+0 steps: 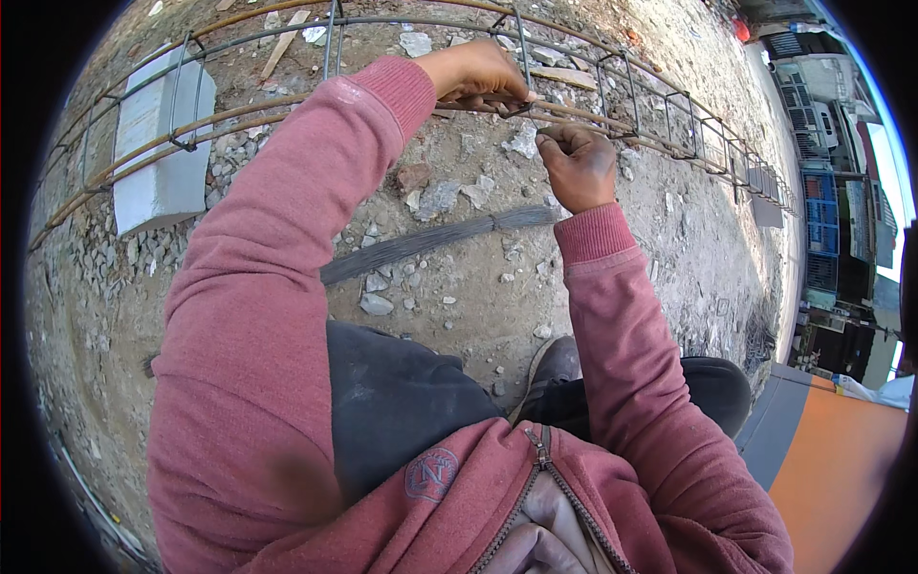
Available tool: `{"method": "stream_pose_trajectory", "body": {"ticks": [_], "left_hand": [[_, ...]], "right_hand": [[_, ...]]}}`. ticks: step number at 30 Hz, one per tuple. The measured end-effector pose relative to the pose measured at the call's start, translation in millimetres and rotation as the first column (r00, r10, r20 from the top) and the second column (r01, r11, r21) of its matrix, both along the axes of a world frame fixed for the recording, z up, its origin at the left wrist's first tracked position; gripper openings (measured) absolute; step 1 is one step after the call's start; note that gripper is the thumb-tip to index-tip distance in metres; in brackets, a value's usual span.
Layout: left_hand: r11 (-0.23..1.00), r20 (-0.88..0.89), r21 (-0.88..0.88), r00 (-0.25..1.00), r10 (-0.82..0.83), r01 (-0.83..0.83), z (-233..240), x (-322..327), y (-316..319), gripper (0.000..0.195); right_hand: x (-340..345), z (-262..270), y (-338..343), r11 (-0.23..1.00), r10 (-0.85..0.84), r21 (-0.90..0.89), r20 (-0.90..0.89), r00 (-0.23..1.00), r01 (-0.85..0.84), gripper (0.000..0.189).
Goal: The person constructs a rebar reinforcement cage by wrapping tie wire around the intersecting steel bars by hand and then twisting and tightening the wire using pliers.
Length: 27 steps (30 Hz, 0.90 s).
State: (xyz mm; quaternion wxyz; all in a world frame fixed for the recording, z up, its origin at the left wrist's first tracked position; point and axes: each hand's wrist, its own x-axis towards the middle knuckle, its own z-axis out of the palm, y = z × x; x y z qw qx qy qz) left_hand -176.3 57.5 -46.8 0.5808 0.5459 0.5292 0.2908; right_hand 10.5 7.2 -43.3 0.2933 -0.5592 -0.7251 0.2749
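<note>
A long rebar cage [258,107] of rusty bars and square dark stirrups runs across the top of the view. My left hand [480,75] is on its near bars beside a stirrup, fingers curled around the bar. Just right of and below it, my right hand [579,161] pinches a thin tie wire [533,122] between thumb and fingers, close under the joint of stirrup and bar. On the ground below the cage lies a bundle of thin steel wires [430,240], bound near its right part.
A pale block [161,143] stands under the cage at the left, with gravel [154,247] around it. Another block [766,194] is under the far right end. Broken stones [437,201] and wood scraps [283,46] litter the ground. An orange and grey surface [825,459] is at the lower right.
</note>
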Motion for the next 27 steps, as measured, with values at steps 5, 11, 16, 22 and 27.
{"method": "stream_pose_trajectory", "body": {"ticks": [5,11,16,22,27], "left_hand": [[0.843,-0.411,0.532,0.894,0.178,0.077,-13.6,16.3,2.5,0.023],[0.963,-0.211,0.268,0.975,0.068,-0.009,-13.5,9.1,7.2,0.019],[0.921,-0.281,0.389,0.954,0.105,0.013,-15.3,7.9,5.0,0.022],[0.920,-0.376,0.391,0.915,0.143,0.016,-10.9,8.8,4.7,0.023],[0.918,-0.263,0.397,0.956,0.129,-0.015,-15.3,10.9,1.0,0.024]], "right_hand": [[8.6,0.3,6.4,0.997,0.073,-0.023,0.174,0.982,-0.070,0.016],[14.9,-1.8,4.9,1.000,0.001,-0.023,0.075,0.997,0.001,0.017],[-19.8,19.7,9.1,0.907,0.198,0.234,0.496,0.845,-0.350,0.011],[-10.7,26.9,55.5,0.926,0.207,0.281,0.185,0.961,-0.253,0.018],[-0.7,-19.6,29.1,0.971,-0.200,0.174,0.207,0.958,0.165,0.024]]}}
